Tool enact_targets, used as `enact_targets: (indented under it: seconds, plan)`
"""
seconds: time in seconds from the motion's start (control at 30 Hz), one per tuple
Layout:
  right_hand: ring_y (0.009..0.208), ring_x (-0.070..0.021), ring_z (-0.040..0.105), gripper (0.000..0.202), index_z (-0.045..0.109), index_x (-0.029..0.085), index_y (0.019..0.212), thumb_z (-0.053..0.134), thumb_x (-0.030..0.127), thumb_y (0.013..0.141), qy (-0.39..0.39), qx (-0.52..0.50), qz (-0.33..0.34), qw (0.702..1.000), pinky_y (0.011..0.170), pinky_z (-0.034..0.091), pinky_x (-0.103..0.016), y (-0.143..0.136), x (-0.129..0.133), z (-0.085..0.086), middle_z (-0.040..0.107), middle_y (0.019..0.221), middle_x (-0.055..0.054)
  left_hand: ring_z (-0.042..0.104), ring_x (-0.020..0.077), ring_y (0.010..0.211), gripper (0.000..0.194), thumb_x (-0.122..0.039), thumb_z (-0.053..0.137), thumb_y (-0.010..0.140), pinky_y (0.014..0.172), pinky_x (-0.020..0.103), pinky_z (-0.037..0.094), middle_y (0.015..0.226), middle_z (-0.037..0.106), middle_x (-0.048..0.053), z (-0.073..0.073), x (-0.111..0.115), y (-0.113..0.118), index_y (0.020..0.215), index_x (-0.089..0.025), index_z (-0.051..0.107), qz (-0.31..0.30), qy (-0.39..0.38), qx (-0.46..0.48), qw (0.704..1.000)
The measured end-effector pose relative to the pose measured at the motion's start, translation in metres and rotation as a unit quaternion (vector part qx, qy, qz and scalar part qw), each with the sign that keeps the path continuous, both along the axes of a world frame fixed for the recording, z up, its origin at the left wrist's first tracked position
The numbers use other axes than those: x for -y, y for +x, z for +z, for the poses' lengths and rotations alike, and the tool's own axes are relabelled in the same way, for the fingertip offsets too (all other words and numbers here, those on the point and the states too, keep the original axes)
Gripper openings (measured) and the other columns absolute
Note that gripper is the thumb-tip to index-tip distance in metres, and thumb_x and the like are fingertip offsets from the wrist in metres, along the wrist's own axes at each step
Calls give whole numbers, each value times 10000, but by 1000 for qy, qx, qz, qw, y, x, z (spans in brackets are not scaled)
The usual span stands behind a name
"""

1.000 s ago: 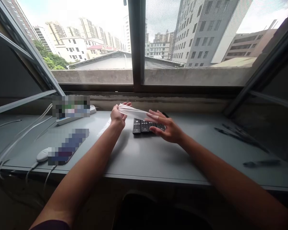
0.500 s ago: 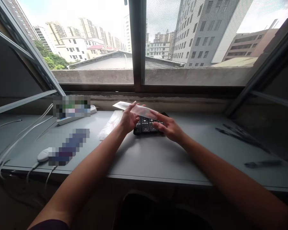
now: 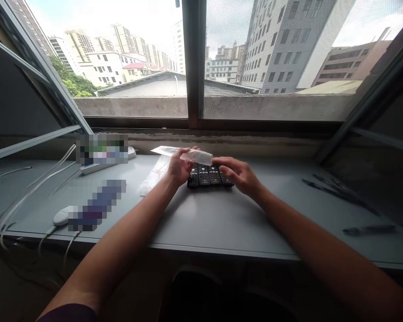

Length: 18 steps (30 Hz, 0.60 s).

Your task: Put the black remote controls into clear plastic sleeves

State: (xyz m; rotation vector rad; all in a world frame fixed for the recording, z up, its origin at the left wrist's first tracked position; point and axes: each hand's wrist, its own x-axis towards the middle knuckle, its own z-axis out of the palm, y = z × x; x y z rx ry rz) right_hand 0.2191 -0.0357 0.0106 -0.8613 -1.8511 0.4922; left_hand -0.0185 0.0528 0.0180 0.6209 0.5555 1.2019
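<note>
My left hand (image 3: 180,168) is closed on a translucent plastic sleeve (image 3: 199,156), holding it up at a slight tilt above the desk, with the thumb on top. Several black remote controls (image 3: 204,175) lie side by side below the sleeve. My right hand (image 3: 240,173) is over the right-hand remotes, thumb and fingers apart. Its fingertips are at the right end of the sleeve; whether they touch it or the remotes I cannot tell. A stack of clear plastic sleeves (image 3: 152,176) lies left of the remotes, partly behind my left forearm.
A white power strip (image 3: 131,153) stands at the back left, partly blurred out. White cables (image 3: 30,190) and a white rounded device (image 3: 61,216) are at left. Dark cables (image 3: 339,193) lie at right. The window frame (image 3: 194,67) rises behind the desk (image 3: 215,223).
The sleeve has shifted slightly left and now tilts less. My right hand has moved a little to the right and its fingers reach less over the sleeve, uncovering more of the remotes.
</note>
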Motion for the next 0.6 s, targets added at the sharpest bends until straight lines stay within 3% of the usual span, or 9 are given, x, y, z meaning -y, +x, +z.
enact_targets:
  seconds: [0.1,0.17,0.3,0.37,0.47,0.6]
  plan:
    - [1161,-311,738,343,842,273,1173,640,525,1059,53,24,-118,991,1088,578,-509,19,-14,-7,827,1178,-84,761,130,742,396,-190,679,934,470,140,546,1140,818,163,1,0,-2,1313,-82,711,8,-19,25,999]
    - [1202,-361,689,345,830,232,1192,675,487,1020,73,93,-206,971,1132,532,-586,36,-27,-18,814,1185,-120,762,124,733,390,-180,669,938,461,130,539,1145,819,161,2,1,-1,1316,-90,695,16,-22,29,999]
    - [1272,-459,631,519,781,147,1314,736,504,940,-30,200,-334,921,1106,507,-685,69,-50,-44,743,1311,-232,773,141,744,384,-190,686,931,463,147,550,1166,819,170,1,3,2,1307,-110,682,12,-15,15,1000]
    - [1218,-436,670,524,777,141,1325,702,521,973,-73,234,-340,908,1071,541,-628,78,-56,-52,738,1319,-241,783,149,773,399,-195,702,921,468,154,550,1187,818,166,-1,3,4,1313,-121,674,12,-10,4,1000]
    - [1083,-362,738,546,788,149,1291,632,600,1027,-93,251,-304,914,994,586,-511,82,-61,-56,772,1230,-215,777,146,759,411,-203,712,919,468,159,546,1190,817,165,-1,3,5,1319,-117,674,7,-17,-7,1000]
    - [1029,-335,763,474,794,178,1223,818,522,897,-107,254,-303,912,904,599,-423,80,-61,-50,797,1165,-172,752,130,708,386,-193,695,931,469,147,551,1118,818,158,2,5,5,1304,-93,672,2,-27,7,1000]
